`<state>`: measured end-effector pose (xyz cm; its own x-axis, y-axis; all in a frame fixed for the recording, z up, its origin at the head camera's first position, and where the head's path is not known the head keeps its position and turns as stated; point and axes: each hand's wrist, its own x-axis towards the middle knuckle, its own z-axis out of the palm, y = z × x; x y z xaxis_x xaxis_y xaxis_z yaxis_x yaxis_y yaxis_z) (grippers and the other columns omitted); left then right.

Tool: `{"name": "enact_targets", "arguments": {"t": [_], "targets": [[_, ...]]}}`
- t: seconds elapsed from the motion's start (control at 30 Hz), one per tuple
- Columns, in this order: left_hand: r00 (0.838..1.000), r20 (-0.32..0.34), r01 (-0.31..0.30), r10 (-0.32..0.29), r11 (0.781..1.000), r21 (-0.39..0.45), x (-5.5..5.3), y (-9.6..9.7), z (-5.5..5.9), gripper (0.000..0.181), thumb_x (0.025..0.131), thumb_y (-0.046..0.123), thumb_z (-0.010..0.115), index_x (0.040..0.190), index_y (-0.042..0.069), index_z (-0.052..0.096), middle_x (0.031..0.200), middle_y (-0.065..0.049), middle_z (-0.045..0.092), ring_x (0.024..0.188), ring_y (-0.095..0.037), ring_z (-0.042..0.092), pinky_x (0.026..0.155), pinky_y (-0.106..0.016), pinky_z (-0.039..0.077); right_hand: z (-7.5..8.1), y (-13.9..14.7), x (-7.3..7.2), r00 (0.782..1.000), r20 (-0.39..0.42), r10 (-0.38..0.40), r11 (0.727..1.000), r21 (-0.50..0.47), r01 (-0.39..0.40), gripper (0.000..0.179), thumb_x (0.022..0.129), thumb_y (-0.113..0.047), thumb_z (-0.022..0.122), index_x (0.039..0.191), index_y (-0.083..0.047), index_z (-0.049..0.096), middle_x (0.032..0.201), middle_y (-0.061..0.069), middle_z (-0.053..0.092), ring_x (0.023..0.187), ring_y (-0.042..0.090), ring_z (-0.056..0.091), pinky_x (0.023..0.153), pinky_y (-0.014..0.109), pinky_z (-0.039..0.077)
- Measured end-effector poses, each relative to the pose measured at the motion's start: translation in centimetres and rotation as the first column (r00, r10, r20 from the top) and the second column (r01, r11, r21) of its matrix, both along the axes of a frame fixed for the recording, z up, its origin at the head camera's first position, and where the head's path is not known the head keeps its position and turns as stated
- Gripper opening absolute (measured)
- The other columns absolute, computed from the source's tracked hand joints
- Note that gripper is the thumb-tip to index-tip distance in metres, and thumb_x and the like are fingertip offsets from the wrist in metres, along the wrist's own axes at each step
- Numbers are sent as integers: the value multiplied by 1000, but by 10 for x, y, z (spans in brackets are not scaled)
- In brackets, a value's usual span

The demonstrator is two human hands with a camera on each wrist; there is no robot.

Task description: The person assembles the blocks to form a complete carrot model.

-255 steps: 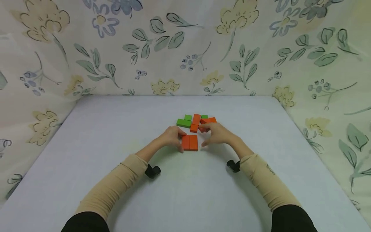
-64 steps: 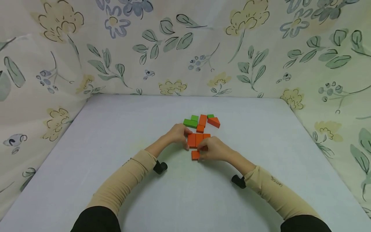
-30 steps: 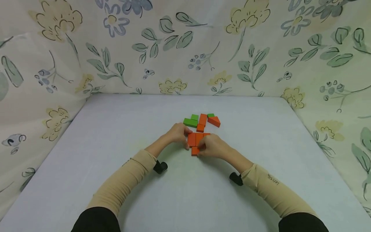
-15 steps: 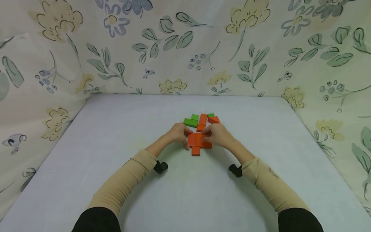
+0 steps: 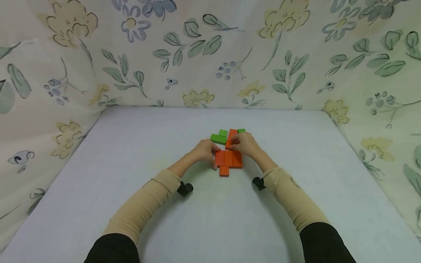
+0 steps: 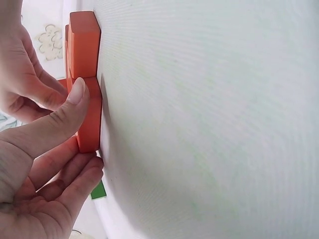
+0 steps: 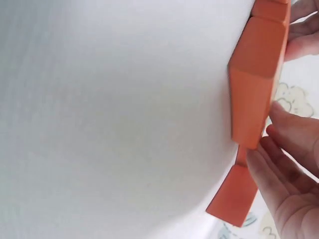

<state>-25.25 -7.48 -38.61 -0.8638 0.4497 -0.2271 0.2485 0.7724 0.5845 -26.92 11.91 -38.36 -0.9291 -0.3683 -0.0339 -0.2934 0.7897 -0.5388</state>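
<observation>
No text can be read: the dark lettering [image 5: 295, 182] on the right tan sleeve [image 5: 292, 201] is too small and blurred.

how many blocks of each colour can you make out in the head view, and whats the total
Orange blocks: 6 clearly visible
Green blocks: 3, one partly covered
Total: 9 clearly visible; the right hand may hide more.
</observation>
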Motion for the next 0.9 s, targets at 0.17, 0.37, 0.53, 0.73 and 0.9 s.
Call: {"name": "enact_targets", "arguments": {"t": [0.17, 0.37, 0.53, 0.73, 0.9], "targets": [[1000, 1, -13, 13, 1000, -7, 0, 1, 1, 69, 62, 10, 93, 125, 2, 65, 123, -10, 66, 108, -20, 57, 92, -30, 48, 2, -1, -3, 999, 34, -19, 999, 41, 18, 31, 90, -9, 69, 116, 7, 67, 116, 20, 66, 109, 33, 59, 92, 43, 49], [1000, -3, -6, 6, 1000, -24, 1, 1, 1, 70, 63, 10, 92, 127, 2, 64, 124, -10, 65, 107, -19, 57, 93, -30, 48, 1, -1, -5, 999, 24, -26, 998, 58, 25, 31, 86, -10, 74, 112, 6, 68, 105, 18, 67, 94, 29, 59, 83, 39, 51], [1000, 4, -9, 9, 1000, -29, 0, 3, -1, 70, 64, 11, 92, 127, 3, 64, 124, -10, 65, 100, -17, 56, 90, -29, 48, -2, 3, -6, 1000, 25, -5, 999, 44, 4, 37, 84, -7, 75, 117, 7, 66, 106, 19, 67, 97, 29, 60, 86, 39, 50], [1000, 4, -8, 8, 1000, -24, 1, 3, 2, 70, 63, 10, 92, 126, 2, 64, 124, -10, 65, 101, -17, 57, 90, -30, 49, -2, 9, -6, 1000, 20, -18, 1000, 6, 18, 39, 85, -7, 72, 121, 8, 64, 111, 21, 66, 99, 30, 60, 85, 40, 51], [1000, 0, 3, -3, 1000, -31, 0, 3, 3, 70, 63, 10, 92, 126, 1, 63, 123, -11, 66, 103, -20, 58, 91, -31, 49, 1, 17, -3, 999, 13, -49, 998, -50, 50, 40, 87, -8, 70, 123, 6, 64, 114, 21, 66, 99, 29, 61, 83, 38, 53]]}}
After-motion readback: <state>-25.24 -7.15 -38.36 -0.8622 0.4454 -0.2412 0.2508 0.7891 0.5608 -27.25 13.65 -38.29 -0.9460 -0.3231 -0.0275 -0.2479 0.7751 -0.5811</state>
